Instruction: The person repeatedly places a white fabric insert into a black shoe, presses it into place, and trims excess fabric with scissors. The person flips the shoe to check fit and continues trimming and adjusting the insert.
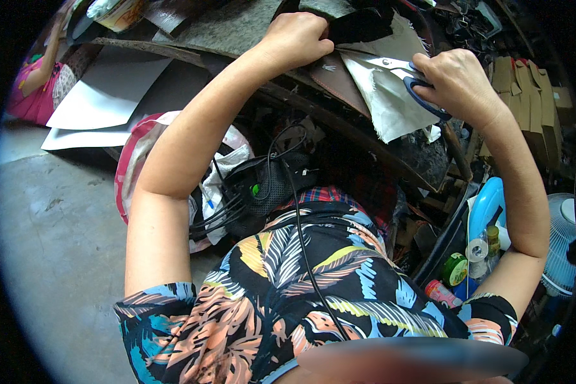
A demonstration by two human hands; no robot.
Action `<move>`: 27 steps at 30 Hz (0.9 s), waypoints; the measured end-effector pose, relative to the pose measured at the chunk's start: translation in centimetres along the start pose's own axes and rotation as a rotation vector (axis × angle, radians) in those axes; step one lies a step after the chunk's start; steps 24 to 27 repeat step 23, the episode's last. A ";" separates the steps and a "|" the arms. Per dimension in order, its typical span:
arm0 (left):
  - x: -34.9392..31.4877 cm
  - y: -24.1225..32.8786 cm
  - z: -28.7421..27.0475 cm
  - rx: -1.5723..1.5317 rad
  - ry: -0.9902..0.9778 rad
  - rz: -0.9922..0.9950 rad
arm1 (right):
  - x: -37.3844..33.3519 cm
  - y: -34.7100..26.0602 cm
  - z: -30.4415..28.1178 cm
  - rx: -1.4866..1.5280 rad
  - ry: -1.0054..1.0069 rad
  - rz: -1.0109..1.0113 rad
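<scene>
My right hand [457, 83] is closed around the dark blue handles of a pair of scissors [422, 96]. Their pale blades point left and lie against a greyish cloth [400, 40] with a frayed edge. Below the blades hangs a whitish piece of fabric [393, 105]. My left hand [296, 40] is closed at the left end of the cloth, thumb and fingers pinched on it beside a black patch of material [361, 27]. A brown leather-like piece [340, 84] lies under the cloth, at the worktable's front edge.
The worn worktable [224, 29] stretches across the top. White sheets [109, 89] jut out at left, near another person in pink [38, 89]. Under the table sit a pink-and-white sack [137, 153] and a black bag with cables [256, 185]. Cardboard [525, 96] and a fan [560, 243] stand right.
</scene>
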State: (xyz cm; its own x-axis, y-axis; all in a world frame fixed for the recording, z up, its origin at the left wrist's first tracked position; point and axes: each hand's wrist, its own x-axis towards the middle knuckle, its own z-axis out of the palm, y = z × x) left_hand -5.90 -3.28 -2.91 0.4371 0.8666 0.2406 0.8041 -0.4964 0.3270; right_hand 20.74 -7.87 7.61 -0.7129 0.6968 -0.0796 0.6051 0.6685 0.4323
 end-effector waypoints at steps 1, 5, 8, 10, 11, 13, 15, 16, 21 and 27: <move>0.0 0.0 -0.1 -0.014 -0.002 0.001 | -0.5 0.1 0.4 0.022 0.027 0.023; -0.2 0.3 -0.3 0.027 0.002 -0.002 | -4.0 2.9 2.1 0.282 0.311 0.097; -0.3 0.6 -0.5 0.038 -0.042 0.014 | -6.8 5.9 5.7 0.622 0.341 0.552; -0.6 0.9 -0.5 0.019 0.058 0.037 | -8.5 8.2 8.1 0.538 0.185 0.689; -0.3 1.0 -0.4 -0.021 0.047 0.018 | -9.4 8.8 9.5 0.451 0.084 0.738; 0.0 1.1 -0.2 -0.079 0.018 -0.038 | -10.3 9.5 12.2 0.310 -0.105 0.792; 0.5 1.2 0.4 -0.095 0.026 -0.053 | -10.4 10.0 14.3 0.312 -0.223 0.814; 0.7 1.3 0.7 -0.109 0.036 -0.065 | -10.4 10.3 14.9 0.357 -0.194 0.779; 1.1 0.7 1.0 -0.147 0.014 -0.065 | -9.2 10.4 14.7 0.252 0.004 0.655; 1.1 0.4 0.9 -0.179 -0.016 -0.083 | -7.8 10.1 14.3 0.271 0.231 0.548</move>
